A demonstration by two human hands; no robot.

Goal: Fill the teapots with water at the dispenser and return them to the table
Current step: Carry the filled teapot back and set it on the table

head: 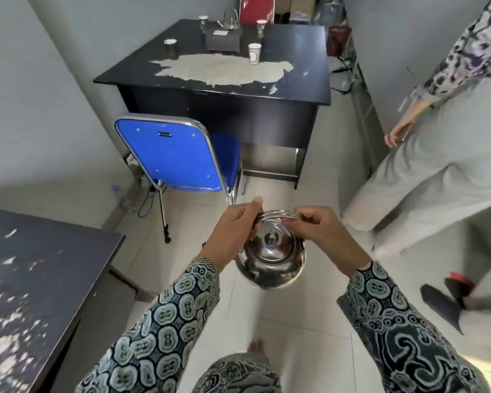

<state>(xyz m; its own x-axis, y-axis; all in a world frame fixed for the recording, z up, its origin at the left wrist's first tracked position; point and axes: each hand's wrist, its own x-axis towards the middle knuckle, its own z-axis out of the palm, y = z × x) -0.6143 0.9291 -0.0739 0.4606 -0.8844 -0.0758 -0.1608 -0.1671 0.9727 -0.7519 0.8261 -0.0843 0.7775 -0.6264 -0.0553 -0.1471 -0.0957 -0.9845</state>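
Note:
A shiny steel teapot (270, 259) with its lid on hangs in the air over the tiled floor, low in the middle of the head view. My left hand (233, 228) grips the left end of its metal handle and my right hand (322, 226) grips the right end. Ahead stands the black table (295, 80) with a worn pale patch on its top. A glass teapot (230, 22) stands at its far edge, small and hard to make out.
A blue chair (167, 154) stands between me and the table. Several paper cups (254, 53) and a dark box (223, 39) sit on the table. Another person (437, 154) stands at the right. A second worn black table (40, 279) is at my left.

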